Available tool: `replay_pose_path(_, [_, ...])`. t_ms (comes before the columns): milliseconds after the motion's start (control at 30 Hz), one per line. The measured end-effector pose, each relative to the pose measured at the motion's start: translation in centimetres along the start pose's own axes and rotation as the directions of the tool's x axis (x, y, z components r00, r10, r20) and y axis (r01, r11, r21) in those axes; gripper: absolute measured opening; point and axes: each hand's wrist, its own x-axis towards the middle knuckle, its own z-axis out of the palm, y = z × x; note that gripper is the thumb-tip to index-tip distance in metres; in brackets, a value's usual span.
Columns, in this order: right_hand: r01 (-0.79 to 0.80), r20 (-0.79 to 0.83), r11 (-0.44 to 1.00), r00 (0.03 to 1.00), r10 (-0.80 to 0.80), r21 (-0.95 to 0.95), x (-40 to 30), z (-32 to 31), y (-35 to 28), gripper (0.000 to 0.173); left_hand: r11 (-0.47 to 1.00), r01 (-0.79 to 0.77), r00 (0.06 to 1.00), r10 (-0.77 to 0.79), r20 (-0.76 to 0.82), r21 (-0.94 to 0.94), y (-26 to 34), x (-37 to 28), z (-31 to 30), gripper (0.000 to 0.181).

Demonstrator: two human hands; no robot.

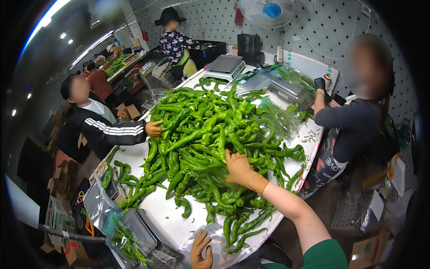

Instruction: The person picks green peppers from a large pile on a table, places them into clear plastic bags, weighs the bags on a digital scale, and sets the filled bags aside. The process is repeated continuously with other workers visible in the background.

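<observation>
A large heap of long green peppers (pixel 201 134) covers much of the white tabletop (pixel 161 205). My right hand (pixel 242 171), in a tan glove, reaches onto the near right side of the heap. Its fingertips touch the peppers, but whether they close around one is hidden. At the bottom edge, my left hand (pixel 201 250), gloved alike, is raised with thumb and fingers apart and nothing visible in it. Beside it lies a clear plastic bag (pixel 218 240) on the table's near edge. Several loose peppers (pixel 240 232) rest to the right of that bag.
At the left, a co-worker's gloved hand (pixel 154 129) touches the heap. Another co-worker's black-gloved hand (pixel 319 84) is by bagged peppers (pixel 295 79) at right. A weighing scale (pixel 225 65) stands at the far end; another scale (pixel 139 227), beside bagged peppers (pixel 126 240), is near left.
</observation>
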Motion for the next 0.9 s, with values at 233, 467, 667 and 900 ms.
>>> replay_pose_path(233, [0.004,0.119,0.949,0.992,-0.044,0.317,-3.7,-3.7,-5.0,0.113,0.685,0.354,0.93,-0.328,0.164,-0.637,-3.5,6.6,2.3,0.066])
replay_pose_path(467, [-0.041,0.075,0.903,0.997,0.01,0.428,-8.2,-2.0,-6.5,0.118,0.408,0.538,0.836,-0.371,0.404,-0.738,-7.8,11.1,6.3,0.075])
replay_pose_path(667, [0.011,0.034,0.787,0.999,-0.04,0.617,-9.8,1.8,-5.4,0.108,0.58,0.529,0.827,-0.516,0.223,-0.619,-6.9,14.0,8.6,0.063])
replay_pose_path(900, [0.084,-0.182,0.752,0.982,0.049,0.654,-9.2,4.2,-2.7,0.08,0.332,0.586,0.756,-0.552,0.352,-0.739,-9.1,13.1,8.9,0.035])
